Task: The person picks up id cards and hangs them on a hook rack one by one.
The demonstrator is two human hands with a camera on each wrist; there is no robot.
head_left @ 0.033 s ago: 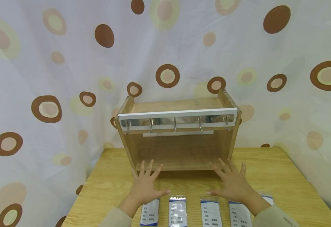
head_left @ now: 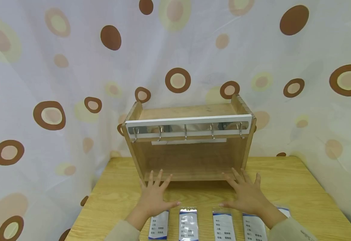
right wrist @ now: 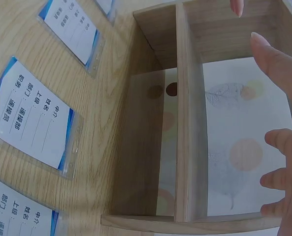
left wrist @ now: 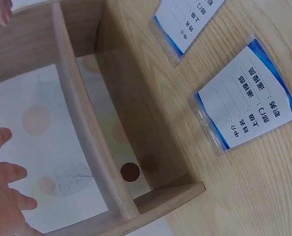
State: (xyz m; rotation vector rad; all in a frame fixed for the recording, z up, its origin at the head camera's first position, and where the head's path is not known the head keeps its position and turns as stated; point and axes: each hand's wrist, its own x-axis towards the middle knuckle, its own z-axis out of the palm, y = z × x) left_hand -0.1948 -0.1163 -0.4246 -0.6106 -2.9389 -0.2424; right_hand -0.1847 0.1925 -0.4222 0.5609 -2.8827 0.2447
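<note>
My left hand [head_left: 152, 197] is spread palm down before the left front of a wooden shelf [head_left: 190, 176], holding nothing. Mirroring it on the right, my right hand [head_left: 249, 197] also has its fingers fanned out and thumb pointing inward. In the head view the fingertips overlap the shelf's lower front edge. Below the hands, name badges in clear sleeves lie in a row: one badge [head_left: 159, 226] partly under the left hand, two badges [head_left: 189, 226] [head_left: 224, 227] between the wrists, and another badge [head_left: 254, 228] by the right wrist, partly covered by it.
A white strip [head_left: 190, 119] with several metal hooks [head_left: 185, 132] runs across the shelf's upper front. The shelf stands toward the back of a wood-grain table [head_left: 279, 177]. Behind hangs a white curtain [head_left: 202, 60] with brown and beige circles. Another badge [head_left: 284, 211] shows behind the right forearm.
</note>
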